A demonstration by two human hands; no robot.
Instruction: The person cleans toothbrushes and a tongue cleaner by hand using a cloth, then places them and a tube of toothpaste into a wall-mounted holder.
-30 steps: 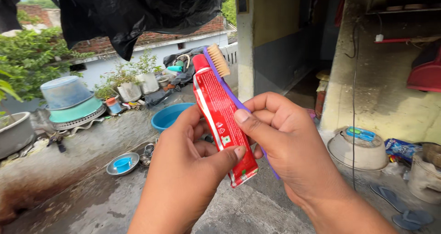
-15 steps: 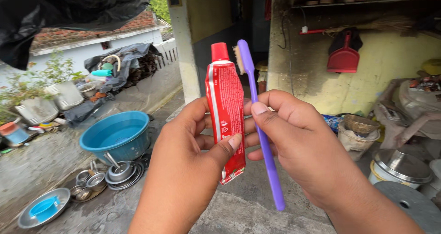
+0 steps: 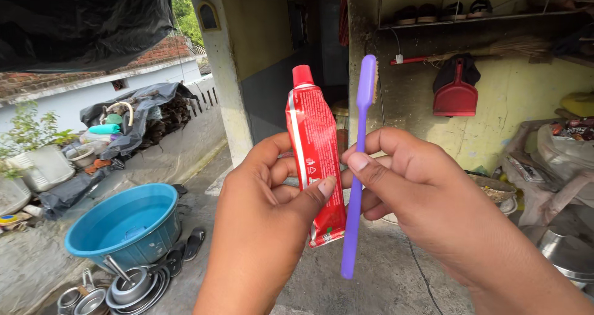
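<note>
Red and upright, the toothpaste tube (image 3: 315, 160) stands in our left hand (image 3: 266, 228), thumb pressed across its lower front and fingers curled behind, cap at the top. Just to its right, our right hand (image 3: 427, 210) pinches the purple toothbrush (image 3: 359, 166) at mid-handle between thumb and forefinger, closed snugly round it. Both long axes run near vertical and almost parallel, a narrow gap between them, the brush head (bristles facing right, away from the tube) level with the cap. Below, on the concrete floor (image 3: 371, 271), sit a blue basin (image 3: 124, 222) and steel pots (image 3: 124, 287); a red dustpan (image 3: 456, 92) hangs on the wall behind.
</note>
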